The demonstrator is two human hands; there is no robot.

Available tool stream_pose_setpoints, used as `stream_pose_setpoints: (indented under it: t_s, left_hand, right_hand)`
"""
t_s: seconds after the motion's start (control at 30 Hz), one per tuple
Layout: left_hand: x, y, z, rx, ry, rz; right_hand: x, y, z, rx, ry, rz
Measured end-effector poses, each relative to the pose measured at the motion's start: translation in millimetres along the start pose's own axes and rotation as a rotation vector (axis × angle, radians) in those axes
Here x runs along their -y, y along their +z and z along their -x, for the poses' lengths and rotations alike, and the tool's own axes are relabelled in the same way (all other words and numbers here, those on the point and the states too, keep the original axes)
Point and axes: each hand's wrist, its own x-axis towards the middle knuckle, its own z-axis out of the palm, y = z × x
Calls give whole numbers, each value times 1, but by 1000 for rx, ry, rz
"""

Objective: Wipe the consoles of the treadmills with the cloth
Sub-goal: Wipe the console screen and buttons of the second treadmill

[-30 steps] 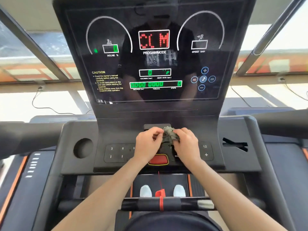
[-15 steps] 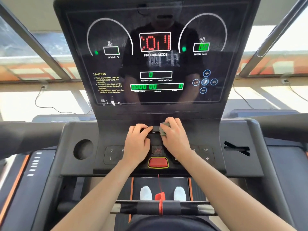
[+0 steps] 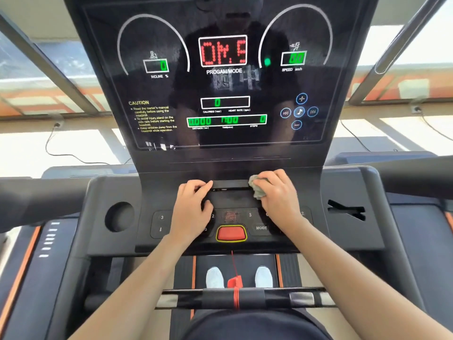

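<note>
- Cloth (image 3: 256,189), bunched, is pinched under curled fingers of the right hand (image 3: 278,196), at the right end of the black ledge (image 3: 230,184) on the console (image 3: 343,185).
- Left hand (image 3: 193,208) rests loosely bent on the ledge's left end, holding nothing.
- Ledge wiping seems underway; next, probably the keypad (image 3: 161,224), pressing lightly near the red button (image 3: 231,233).

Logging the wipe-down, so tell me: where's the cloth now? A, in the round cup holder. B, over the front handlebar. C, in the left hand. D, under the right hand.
D: the right hand holds the bunched grey cloth against the console; the left hand rests bare beside it.
</note>
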Motion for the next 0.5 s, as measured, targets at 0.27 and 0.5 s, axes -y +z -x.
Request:
stream_pose_setpoints:
  t_s: [0.27, 0.5]
  left_hand:
    - [-23, 13, -5, 70, 153, -48]
    - [-48, 25, -8, 115, 139, -90]
  right_hand:
    - [-13, -21, 21, -99, 366, -4]
    - [22, -1, 8, 37, 162, -73]
